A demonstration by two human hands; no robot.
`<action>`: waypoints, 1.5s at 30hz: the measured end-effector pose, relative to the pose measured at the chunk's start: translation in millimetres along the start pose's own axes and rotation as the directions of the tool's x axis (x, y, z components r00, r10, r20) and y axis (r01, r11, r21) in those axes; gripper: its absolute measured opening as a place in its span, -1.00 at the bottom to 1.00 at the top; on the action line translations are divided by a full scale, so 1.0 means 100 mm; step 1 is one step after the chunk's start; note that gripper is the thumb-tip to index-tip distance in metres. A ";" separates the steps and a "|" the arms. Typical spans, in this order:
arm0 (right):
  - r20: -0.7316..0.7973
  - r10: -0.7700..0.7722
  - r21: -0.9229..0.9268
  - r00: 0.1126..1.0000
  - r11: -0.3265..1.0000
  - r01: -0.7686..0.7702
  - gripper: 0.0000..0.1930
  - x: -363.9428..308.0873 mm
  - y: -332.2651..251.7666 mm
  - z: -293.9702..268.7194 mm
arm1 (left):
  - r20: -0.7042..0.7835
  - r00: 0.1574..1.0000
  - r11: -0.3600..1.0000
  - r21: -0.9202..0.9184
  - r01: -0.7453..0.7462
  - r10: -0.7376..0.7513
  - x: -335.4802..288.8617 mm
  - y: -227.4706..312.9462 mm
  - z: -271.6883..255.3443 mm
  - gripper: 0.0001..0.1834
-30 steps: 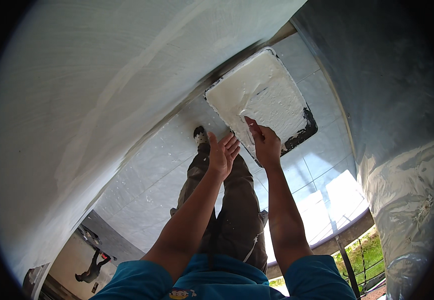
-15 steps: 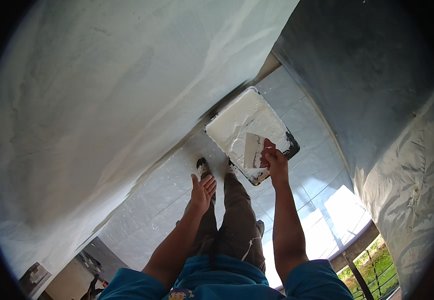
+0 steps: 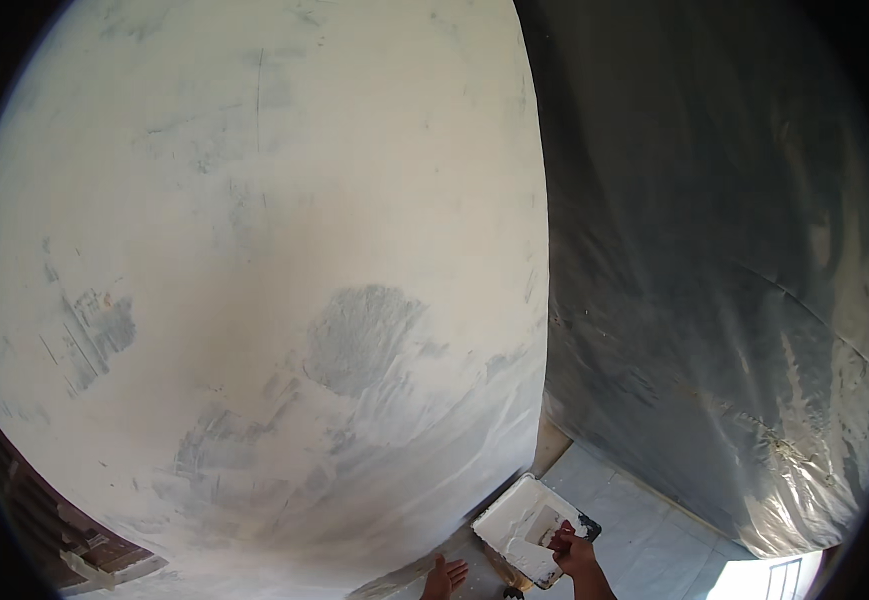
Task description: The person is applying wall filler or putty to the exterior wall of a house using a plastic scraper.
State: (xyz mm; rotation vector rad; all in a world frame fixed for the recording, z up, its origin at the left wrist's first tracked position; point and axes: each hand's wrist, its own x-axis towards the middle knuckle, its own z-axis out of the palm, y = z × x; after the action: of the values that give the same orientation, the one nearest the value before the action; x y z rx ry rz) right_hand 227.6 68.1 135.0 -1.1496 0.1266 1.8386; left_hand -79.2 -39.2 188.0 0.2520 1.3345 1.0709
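My right hand [image 3: 575, 553], at the lower edge, is closed round the dark red handle of a wide putty knife [image 3: 548, 530]. Its pale blade lies over a rectangular tray [image 3: 591, 525] with dark, smeared edges. White filler [image 3: 507, 508] spreads across the tray; whether the blade touches it I cannot tell. To the left of the tray is my left hand [image 3: 445, 577], empty, with its fingers stretched out and apart. Most of both forearms is outside the picture.
A white-coated wall [image 3: 435, 200] with a rough grey patch [image 3: 365, 335] and scuffs fills the left and middle. Dark plastic sheeting [image 3: 695, 250] hangs along the right. Pale floor tiles [image 3: 645, 505] lie below, with bright light at the lower right.
The view has tilted up from the floor to the wall, so the tray and both hands now appear lower and smaller. The putty knife is still in my right hand; my left stays open.
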 end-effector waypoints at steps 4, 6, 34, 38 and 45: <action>0.191 -0.015 0.114 0.982 0.993 -0.007 -0.71 -0.23 0.02 0.43 | 0.072 0.987 0.962 0.226 -0.156 0.143 -0.21 0.62 0.23 0.01; 0.266 -0.054 0.070 0.962 0.997 0.036 -0.72 -0.50 -0.05 0.85 | 0.123 0.943 0.903 0.274 -0.332 0.309 -0.18 0.89 0.18 -0.13; 0.588 -0.648 -0.205 -0.484 -0.699 0.685 -0.56 -2.77 -0.64 4.74 | 0.774 -0.290 -0.646 0.631 0.429 0.563 -2.83 5.07 0.55 -0.45; 0.663 -0.566 -0.205 -0.491 -0.767 0.608 -0.47 -2.40 0.09 4.90 | 0.777 -0.286 -0.634 0.625 0.454 0.561 -2.78 5.07 0.57 -0.45; 0.752 -0.538 -0.150 -0.380 -0.702 0.696 -0.52 -2.61 0.71 4.23 | 0.773 -0.269 -0.626 0.627 0.464 0.574 -2.83 5.08 0.52 -0.45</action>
State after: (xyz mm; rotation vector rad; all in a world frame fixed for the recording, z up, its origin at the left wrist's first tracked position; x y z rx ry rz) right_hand -68.1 75.8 540.3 -0.7820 -1.6682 -0.0888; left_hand -240.4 42.2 743.4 -1.3556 -1.1854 -0.3419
